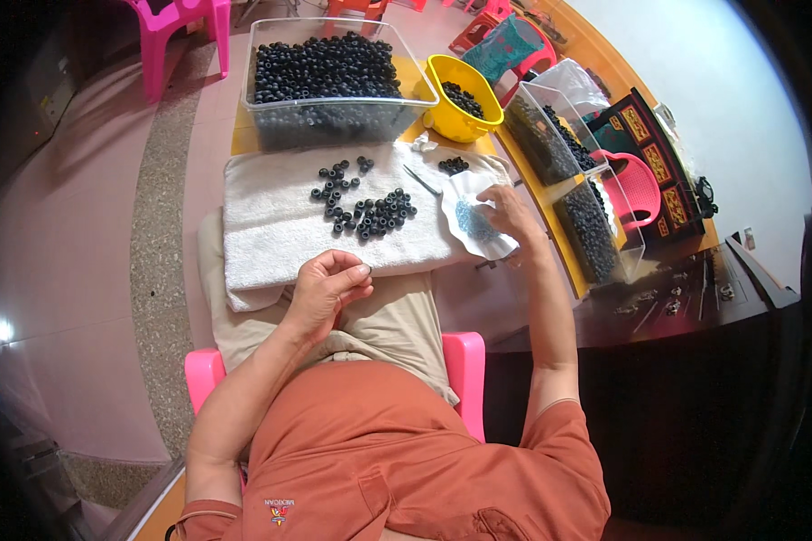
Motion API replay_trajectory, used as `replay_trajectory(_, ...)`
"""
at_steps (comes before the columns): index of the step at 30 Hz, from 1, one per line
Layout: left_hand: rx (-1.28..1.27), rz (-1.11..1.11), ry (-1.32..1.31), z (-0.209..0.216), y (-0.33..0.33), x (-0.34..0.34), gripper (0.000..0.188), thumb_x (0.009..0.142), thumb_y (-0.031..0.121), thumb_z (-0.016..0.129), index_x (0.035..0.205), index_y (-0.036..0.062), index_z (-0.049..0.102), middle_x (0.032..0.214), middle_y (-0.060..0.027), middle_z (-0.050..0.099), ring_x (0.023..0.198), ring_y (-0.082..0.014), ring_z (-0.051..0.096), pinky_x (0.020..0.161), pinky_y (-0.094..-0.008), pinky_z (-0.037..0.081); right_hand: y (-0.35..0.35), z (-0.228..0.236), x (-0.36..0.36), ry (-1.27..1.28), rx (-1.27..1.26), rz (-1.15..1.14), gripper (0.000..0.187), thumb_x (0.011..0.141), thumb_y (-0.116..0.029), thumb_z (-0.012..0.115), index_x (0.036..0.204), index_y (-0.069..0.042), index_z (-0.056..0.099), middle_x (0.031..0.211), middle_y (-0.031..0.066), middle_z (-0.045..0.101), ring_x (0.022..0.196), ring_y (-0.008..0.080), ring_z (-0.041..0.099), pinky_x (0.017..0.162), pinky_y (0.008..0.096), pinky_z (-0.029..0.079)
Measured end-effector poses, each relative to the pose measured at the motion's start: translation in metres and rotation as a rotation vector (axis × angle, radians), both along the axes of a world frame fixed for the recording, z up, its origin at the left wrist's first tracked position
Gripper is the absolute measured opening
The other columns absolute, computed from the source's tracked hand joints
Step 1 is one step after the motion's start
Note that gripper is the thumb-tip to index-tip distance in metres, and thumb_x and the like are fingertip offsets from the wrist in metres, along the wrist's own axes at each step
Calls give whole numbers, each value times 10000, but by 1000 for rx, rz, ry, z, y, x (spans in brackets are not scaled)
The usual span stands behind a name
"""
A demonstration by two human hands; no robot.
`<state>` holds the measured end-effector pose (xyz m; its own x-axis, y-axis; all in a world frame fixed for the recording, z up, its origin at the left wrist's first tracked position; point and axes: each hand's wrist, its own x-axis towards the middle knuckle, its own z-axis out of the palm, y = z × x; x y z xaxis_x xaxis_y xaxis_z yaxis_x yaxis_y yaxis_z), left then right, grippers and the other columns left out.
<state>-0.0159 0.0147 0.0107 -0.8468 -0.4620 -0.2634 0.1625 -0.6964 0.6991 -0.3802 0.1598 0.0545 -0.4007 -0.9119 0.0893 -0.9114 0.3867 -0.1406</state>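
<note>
My left hand (327,287) is curled near my lap, fingertips pinching one small black bead (367,269). My right hand (507,210) reaches out, fingers dipping into the white paper dish (467,206) of blue pieces.

Item pinched in left hand (327,287) too small to ID; blue bits (475,221) on paper plate (460,194) blurred.

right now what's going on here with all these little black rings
A seated person sorts small black rings spread on a white towel laid across the lap. The left hand pinches one small dark piece between thumb and fingertips above the towel's near edge. The right hand reaches into a white paper dish with small blue bits. Beyond the towel stand a clear bin full of black rings and a yellow bowl holding a few more.
</note>
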Motion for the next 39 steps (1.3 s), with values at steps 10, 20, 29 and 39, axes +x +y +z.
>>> replay_trajectory(10,7,-9,16,-2,0,-1,70,879,66,661,919,34,613,827,-49,639,732,-126,638,701,-257,570,-3,1,4,79,114,-69,296,766,-93,566,1016,-103,724,964,146,695,931,330,649,857,409,506)
replay_trajectory(20,11,-5,15,-3,-1,0,72,884,69,659,924,30,613,826,-54,642,732,-128,638,697,-257,571,-10,2,11,75,154,-87,288,796,-78,554,1050,-58,688,948,175,681,942,344,639,847,422,499)
replay_trajectory(29,-2,-8,-3,-2,-1,-1,63,886,64,656,918,34,611,820,-44,636,720,-120,633,702,-261,571,-3,-7,2,109,6,25,225,893,-79,527,1062,-23,665,988,193,628,971,356,593,855,418,467)
replay_trajectory(39,8,-6,22,-2,-1,-1,60,888,59,652,929,40,611,822,-36,637,720,-118,639,708,-259,573,0,-4,19,-22,-255,39,103,875,-29,604,959,-26,663,871,155,644,831,308,626,739,360,493)
